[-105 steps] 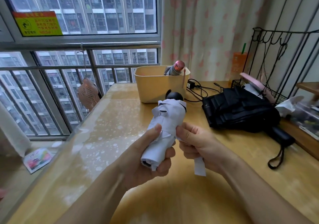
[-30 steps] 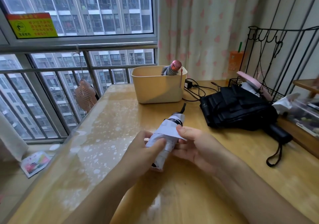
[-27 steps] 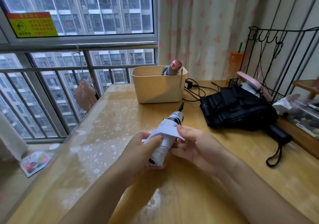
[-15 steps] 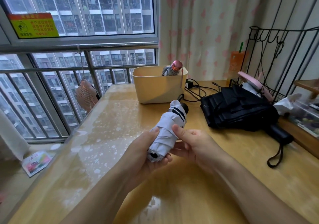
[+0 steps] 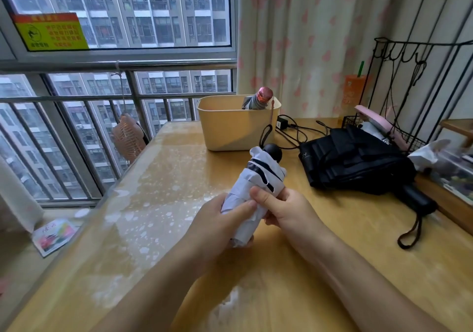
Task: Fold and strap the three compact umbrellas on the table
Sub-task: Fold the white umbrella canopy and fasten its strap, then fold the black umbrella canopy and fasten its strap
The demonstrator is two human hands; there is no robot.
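Head view, frame centre: left hand and right hand both clasp the folded white umbrella.

The umbrella in the hands is white, crossed near its top by dark navy stripes, with a black round handle and black loop. A second umbrella lying on the table is black all over — canopy, grip and wrist cord alike. The third umbrella, standing in a pale cream-yellow bin, is grey with a glossy pink-red cap. The table is honey-yellow wood (mottled with pale whitish blotches toward the window side). The curtain is off-white, scattered with soft pink spots.
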